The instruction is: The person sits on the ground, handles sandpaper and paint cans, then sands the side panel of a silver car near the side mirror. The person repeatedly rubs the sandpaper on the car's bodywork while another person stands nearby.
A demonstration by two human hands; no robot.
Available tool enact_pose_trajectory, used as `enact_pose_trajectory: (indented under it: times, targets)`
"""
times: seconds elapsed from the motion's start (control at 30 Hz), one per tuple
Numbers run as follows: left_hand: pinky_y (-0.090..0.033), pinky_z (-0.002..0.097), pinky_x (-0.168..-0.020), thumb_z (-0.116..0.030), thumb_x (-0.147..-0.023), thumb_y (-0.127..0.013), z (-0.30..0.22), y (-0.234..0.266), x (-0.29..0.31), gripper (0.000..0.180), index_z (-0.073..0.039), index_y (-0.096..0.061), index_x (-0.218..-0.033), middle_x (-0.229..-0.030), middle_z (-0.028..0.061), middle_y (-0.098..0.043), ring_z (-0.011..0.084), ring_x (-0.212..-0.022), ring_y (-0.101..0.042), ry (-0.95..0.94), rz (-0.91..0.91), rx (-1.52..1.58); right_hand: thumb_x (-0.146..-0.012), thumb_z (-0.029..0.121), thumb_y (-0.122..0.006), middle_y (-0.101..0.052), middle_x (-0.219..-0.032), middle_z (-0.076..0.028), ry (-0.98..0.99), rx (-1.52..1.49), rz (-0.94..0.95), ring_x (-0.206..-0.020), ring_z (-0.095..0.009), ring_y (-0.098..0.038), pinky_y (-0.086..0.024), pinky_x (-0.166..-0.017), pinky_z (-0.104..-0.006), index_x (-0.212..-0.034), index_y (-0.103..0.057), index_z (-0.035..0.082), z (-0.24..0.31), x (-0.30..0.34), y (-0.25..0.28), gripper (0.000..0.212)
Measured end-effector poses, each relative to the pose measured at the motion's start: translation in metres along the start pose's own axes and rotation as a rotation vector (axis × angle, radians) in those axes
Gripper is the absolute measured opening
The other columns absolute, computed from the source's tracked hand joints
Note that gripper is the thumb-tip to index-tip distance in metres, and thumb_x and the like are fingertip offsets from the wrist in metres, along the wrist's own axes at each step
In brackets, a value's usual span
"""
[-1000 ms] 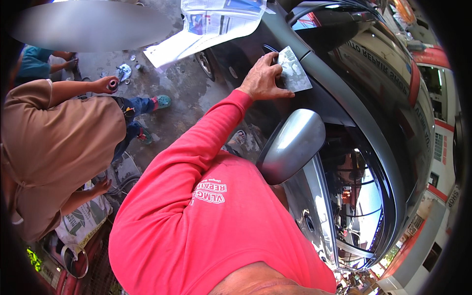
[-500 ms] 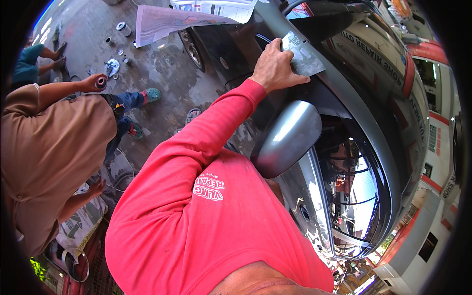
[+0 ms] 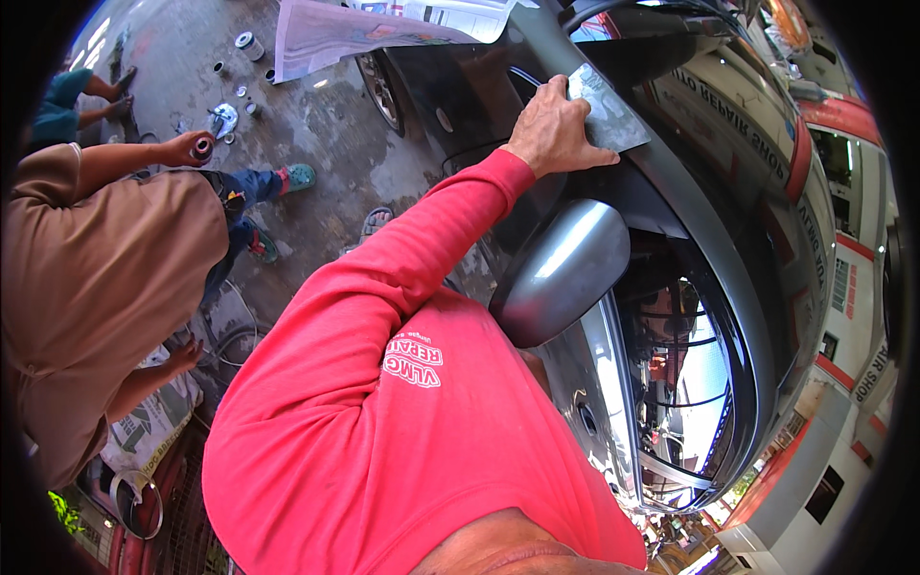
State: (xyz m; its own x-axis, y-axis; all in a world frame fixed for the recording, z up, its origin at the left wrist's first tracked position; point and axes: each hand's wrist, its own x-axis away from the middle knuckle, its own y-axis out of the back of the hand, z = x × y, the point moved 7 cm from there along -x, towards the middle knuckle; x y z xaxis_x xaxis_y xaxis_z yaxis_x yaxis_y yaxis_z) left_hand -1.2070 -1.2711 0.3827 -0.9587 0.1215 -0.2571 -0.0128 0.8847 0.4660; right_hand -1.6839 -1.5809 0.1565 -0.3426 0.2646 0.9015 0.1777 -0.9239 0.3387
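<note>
My left hand reaches out to a thin grey-green rectangular sheet against the car's dark grey bodywork. The fingers are at the sheet's upper left corner and the thumb at its lower corner, gripping it along the near edge. What the sheet is made of cannot be told. Just below the hand is the car's grey side mirror. My right hand does not show.
Newspaper sheets cover part of the car beyond my hand. At left stands a person in a brown shirt, holding a small can. Several tins stand on the concrete floor. The car's side window lies at right.
The view has shifted slightly. My left hand and the sheet have moved a little to the right along the bodywork, with the grip unchanged.
</note>
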Motion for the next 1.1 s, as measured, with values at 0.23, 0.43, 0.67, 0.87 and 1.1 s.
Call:
enact_pose_trajectory:
  times: [0.23,0.43,0.67,0.87,1.1]
  targets:
    - [-0.048,0.0509,-0.111,-0.062,-0.067,-0.087,0.007,0.0,0.006,0.08,0.01,-0.077,-0.102,-0.142,0.0422,-0.051,0.0528,-0.137,-0.051,-0.002,-0.02,0.027,-0.098,0.042,-0.072,-0.075,-0.104,-0.014,-0.004,-0.002,0.014,-0.087,-0.024,-0.076,-0.059,-0.075,-0.0374,-0.133,-0.066,0.002,-0.007,-0.005,-0.007,0.054]
    - [-0.047,0.0508,-0.112,-0.059,-0.067,-0.089,0.021,0.004,0.019,0.077,0.01,-0.076,-0.1,-0.146,0.0398,-0.049,0.0516,-0.139,-0.05,0.027,0.008,0.018,-0.098,0.043,-0.072,-0.075,-0.103,-0.014,-0.015,-0.028,0.029,-0.087,-0.025,-0.076,-0.059,-0.075,-0.0375,-0.133,-0.066,0.002,-0.036,-0.021,-0.01,0.054]
    - [-0.048,0.0522,-0.112,-0.057,-0.068,-0.089,0.027,0.009,0.026,0.074,0.008,-0.077,-0.102,-0.148,0.0382,-0.049,0.0517,-0.137,-0.052,0.016,0.043,0.001,-0.099,0.044,-0.07,-0.075,-0.084,-0.012,-0.005,0.072,0.087,-0.07,-0.023,-0.076,-0.057,-0.063,-0.0347,-0.108,-0.071,0.0,0.014,0.005,-0.004,0.045]
    - [-0.049,0.0511,-0.111,-0.057,-0.068,-0.09,0.013,0.009,0.021,0.071,0.006,-0.077,-0.098,-0.15,0.0352,-0.047,0.0505,-0.137,-0.051,-0.08,0.039,0.029,-0.1,0.045,-0.069,-0.073,-0.074,-0.011,0.009,0.054,0.013,-0.061,-0.022,-0.074,-0.053,-0.053,-0.0313,-0.09,-0.07,0.001,0.013,0.002,0.007,0.045]
    - [-0.045,0.0479,-0.116,-0.055,-0.071,-0.09,0.024,0.01,0.013,0.067,0.005,-0.076,-0.098,-0.152,0.0338,-0.046,0.0472,-0.141,-0.048,-0.195,0.027,-0.035,-0.098,0.045,-0.073,-0.074,-0.077,-0.013,-0.019,0.21,-0.077,-0.06,-0.02,-0.071,-0.054,-0.055,-0.032,-0.089,-0.07,0.001,0.043,0.041,0.002,0.045]
